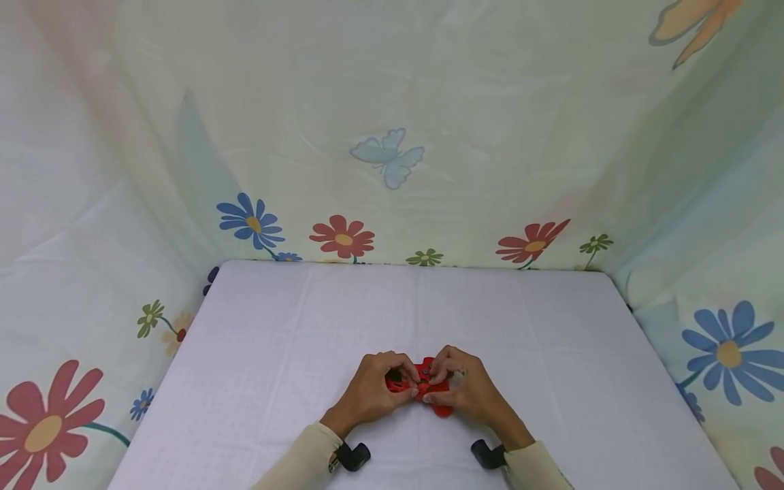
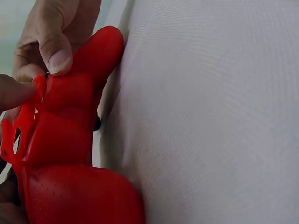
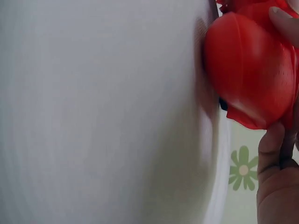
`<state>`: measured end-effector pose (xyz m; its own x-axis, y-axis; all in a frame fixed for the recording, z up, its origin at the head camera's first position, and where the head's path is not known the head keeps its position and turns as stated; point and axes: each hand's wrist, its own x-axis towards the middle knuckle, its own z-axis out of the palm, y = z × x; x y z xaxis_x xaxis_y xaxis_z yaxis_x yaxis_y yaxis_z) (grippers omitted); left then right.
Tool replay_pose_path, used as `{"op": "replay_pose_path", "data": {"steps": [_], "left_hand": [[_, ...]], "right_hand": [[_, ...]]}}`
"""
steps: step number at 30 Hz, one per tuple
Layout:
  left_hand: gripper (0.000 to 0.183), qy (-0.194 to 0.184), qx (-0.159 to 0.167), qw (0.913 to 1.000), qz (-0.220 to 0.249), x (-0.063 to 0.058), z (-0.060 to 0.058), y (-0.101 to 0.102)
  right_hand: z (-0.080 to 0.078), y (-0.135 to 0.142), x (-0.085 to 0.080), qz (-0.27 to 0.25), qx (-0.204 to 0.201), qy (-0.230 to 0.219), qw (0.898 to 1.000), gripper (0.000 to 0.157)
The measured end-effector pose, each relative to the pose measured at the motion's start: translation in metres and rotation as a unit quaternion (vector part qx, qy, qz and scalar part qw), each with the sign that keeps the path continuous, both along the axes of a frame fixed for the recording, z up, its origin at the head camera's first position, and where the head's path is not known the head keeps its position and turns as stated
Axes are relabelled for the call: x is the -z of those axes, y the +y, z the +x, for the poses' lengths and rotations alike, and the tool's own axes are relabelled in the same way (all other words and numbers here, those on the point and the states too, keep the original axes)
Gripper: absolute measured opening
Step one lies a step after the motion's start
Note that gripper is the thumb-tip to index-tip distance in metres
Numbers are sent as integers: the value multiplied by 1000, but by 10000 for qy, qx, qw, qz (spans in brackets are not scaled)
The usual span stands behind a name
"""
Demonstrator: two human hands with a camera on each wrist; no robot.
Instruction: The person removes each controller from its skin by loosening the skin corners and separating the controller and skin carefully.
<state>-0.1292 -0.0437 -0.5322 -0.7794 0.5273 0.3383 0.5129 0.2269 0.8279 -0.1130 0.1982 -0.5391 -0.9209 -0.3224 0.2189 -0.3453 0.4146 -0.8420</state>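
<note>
Sleeves (image 1: 300, 456), hands (image 1: 371, 386) (image 1: 474, 389) partly hiding red object (image 2: 60, 135), white table (image 1: 275, 320), floral backdrop (image 1: 490, 136)

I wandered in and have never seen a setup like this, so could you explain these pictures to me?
There's no robot here, just a person's bare left hand and right hand. The wide picture is taken from the person's head, looking forward and down; the two close-ups come from the black camera on each wrist. Below is a white-covered table, with a flower-printed backdrop behind. Both hands hold one slotted red object; whether it rests on the table, I can't tell.
</note>
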Motion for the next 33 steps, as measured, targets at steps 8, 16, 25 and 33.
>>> {"op": "replay_pose_path", "data": {"steps": [8, 16, 25, 33], "left_hand": [[24, -458, 274, 9985, 92, -6, 0, -2], [24, 78, 57, 9985, -547, -7, 3, -1], [34, 724, -229, 9913, -1076, -1, 5, 6], [47, 1360, -608, 9786, -1416, 6, 5, 13]], "right_hand": [[4, -3, -1, 149, 104, 7, 9998, 33], [5, -1, -7, 316, 87, 262, 9991, 32], [5, 17, 0, 207, 462, -159, 9986, 49], [-4, 30, 9, -211, -89, -831, 9963, 61]]}}
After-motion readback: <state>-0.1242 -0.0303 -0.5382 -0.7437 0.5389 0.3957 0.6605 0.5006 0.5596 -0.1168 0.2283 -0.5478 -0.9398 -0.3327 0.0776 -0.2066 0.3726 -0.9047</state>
